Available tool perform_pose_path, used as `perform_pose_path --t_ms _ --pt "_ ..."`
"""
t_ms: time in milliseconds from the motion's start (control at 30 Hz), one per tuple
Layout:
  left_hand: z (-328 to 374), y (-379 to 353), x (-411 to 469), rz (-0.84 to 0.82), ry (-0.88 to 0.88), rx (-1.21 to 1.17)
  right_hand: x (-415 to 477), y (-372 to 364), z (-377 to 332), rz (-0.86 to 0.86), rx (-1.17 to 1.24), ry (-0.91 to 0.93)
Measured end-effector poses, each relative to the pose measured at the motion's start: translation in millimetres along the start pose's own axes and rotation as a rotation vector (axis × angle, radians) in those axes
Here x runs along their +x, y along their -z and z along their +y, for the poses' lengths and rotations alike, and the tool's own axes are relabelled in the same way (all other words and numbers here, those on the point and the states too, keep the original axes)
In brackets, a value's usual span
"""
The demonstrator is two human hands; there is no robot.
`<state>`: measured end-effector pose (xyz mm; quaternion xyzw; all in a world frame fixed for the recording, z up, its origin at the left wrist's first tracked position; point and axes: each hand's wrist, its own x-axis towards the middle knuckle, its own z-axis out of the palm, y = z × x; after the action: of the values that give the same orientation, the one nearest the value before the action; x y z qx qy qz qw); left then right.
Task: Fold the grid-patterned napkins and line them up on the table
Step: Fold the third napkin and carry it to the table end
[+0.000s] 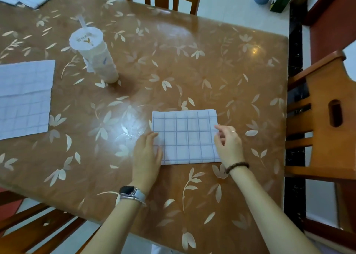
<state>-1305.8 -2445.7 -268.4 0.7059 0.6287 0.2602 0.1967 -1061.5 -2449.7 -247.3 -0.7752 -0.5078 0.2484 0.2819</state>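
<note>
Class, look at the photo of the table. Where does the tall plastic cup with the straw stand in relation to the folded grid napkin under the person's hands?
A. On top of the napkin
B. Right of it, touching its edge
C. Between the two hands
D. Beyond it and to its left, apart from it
D: the plastic cup stands on bare table, farther away and left of the folded napkin, well clear of it.

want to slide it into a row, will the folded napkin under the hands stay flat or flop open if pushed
The folded napkin is likely floppy: layered edges show at its far right corner, so they may fan apart. The table looks glossy, so it should slide easily. The left hand and right hand at its sides could keep it square.
</note>
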Motion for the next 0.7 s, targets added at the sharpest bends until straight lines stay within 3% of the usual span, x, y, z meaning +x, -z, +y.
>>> perform_pose_path --t_ms 100,200,500,700 --pt "13 -25 20 -0.135 -0.23 0.183 12 -29 -5 -0.175 -0.193 0.273" --pt "22 -47 36 -0.238 -0.28 0.341 22 -57 -6 -0.281 -0.416 0.438" --pt "4 -69 53 -0.308 -0.19 0.366 34 -75 1 -0.268 -0.663 0.444" --pt "-11 -60 49 -0.239 -0.058 0.423 44 -65 13 -0.212 -0.689 0.319"
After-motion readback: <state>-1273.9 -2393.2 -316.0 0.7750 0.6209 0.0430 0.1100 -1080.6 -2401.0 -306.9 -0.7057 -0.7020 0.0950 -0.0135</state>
